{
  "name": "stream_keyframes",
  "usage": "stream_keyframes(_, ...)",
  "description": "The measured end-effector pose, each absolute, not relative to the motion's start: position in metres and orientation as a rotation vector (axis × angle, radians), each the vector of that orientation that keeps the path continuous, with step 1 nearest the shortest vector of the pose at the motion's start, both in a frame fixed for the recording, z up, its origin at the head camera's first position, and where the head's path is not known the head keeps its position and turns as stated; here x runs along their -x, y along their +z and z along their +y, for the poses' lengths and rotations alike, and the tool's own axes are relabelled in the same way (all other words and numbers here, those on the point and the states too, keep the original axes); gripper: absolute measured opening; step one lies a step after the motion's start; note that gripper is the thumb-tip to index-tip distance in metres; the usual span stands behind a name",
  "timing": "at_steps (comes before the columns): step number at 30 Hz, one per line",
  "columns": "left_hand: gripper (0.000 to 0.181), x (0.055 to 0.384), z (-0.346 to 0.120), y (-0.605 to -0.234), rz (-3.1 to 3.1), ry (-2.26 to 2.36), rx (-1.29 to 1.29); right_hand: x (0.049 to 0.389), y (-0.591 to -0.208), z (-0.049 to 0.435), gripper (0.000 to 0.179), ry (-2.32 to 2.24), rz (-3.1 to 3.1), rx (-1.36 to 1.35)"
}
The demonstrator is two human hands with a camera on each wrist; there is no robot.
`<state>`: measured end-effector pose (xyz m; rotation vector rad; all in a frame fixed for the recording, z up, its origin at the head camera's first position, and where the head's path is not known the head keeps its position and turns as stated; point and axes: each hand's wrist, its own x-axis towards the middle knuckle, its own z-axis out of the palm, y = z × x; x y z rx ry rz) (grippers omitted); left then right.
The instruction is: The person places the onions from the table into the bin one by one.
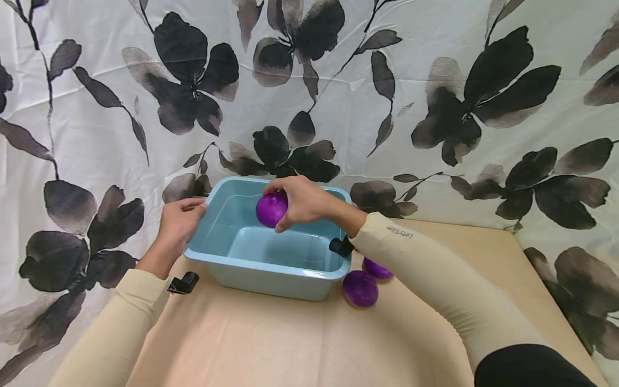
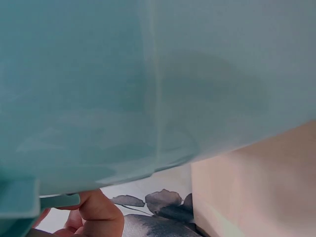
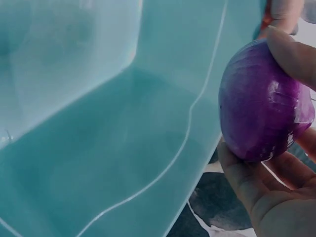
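Note:
A light blue plastic basin (image 1: 271, 247) stands on the table, its inner floor bare in the head view. My left hand (image 1: 181, 223) grips the basin's left rim; in the left wrist view its curled fingers (image 2: 101, 215) show beneath the rim, partly hidden. Over the basin, my right hand (image 1: 307, 201) holds a shiny purple onion (image 1: 271, 209) between thumb and fingers. Close up in the right wrist view, the onion (image 3: 264, 103) has a smooth, glossy skin, and the thumb and fingers press on opposite sides of it.
Two more purple onions, one in front (image 1: 360, 288) and one partly behind the right sleeve (image 1: 378, 269), lie right of the basin. A tan cloth (image 1: 271, 344) covers the table. Behind hangs a white floral curtain (image 1: 367, 123).

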<state>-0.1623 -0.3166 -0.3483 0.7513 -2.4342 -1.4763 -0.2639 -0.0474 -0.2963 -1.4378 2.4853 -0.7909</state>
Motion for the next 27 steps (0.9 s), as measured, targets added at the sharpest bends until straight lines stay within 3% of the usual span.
stream_keyframes(11, 0.041, 0.161, -0.317, -0.347, -2.44, -1.49, -0.744, 0.272, -0.317, -0.081, 0.07, -0.62, 2.491, 1.635)
stream_keyframes(27, 0.041, 0.16, -0.319, -0.348, -2.442, -1.49, -0.758, 0.273, -0.339, -0.109, 0.07, -0.302, 2.459, 1.691)
